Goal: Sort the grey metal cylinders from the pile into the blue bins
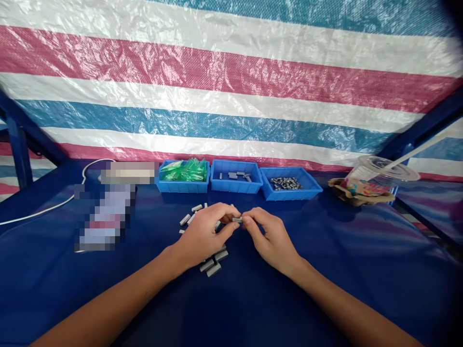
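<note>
Between thumb and fingers, my left hand (206, 229) pinches a small grey metal block (237, 220). My right hand (269, 236) is closed at the block's right end, thumb against forefinger. Whether those fingertips grip the block itself or a smaller part cannot be made out. Loose grey blocks (185, 220) lie on the blue table just left of and behind my left hand, partly hidden by it. More grey blocks (214, 269) lie together below my left wrist, nearer to me.
Along the back stand three blue bins: one with green plastic pieces (186, 170), one with several grey blocks (235, 175), one with small metal parts (285, 183). A clear plastic tub (379, 176) sits at right. At left are a blurred flat object (108, 217) and a white cable (50, 209).
</note>
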Demonstrator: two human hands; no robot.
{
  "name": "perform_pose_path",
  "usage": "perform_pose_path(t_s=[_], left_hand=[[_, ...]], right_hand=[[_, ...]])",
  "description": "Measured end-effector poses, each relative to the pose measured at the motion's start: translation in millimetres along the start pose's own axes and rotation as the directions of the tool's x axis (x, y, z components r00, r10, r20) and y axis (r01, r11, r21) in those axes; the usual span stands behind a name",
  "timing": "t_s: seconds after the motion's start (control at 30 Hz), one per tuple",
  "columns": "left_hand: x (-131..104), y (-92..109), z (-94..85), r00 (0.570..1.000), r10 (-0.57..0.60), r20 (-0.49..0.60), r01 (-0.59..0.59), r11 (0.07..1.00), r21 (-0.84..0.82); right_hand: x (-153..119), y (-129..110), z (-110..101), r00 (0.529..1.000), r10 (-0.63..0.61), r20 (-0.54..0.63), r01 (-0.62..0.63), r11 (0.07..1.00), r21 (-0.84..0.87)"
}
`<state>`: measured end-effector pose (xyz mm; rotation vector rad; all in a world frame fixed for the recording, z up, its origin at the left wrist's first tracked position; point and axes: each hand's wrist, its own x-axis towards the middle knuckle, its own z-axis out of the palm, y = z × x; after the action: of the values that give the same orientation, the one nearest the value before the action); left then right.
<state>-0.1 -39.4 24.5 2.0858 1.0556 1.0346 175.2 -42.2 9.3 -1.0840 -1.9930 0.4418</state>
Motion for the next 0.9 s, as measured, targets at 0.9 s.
perform_pose_path(t_s=[0.9], left_hand=[[-7, -19, 1.7, 0.981, -0.057, 0.185, -0.079, 0.752, 0.655]], right_hand=[[8, 7, 3, 0.959, -0.178, 0.222, 0.241, 0.922, -0.303]])
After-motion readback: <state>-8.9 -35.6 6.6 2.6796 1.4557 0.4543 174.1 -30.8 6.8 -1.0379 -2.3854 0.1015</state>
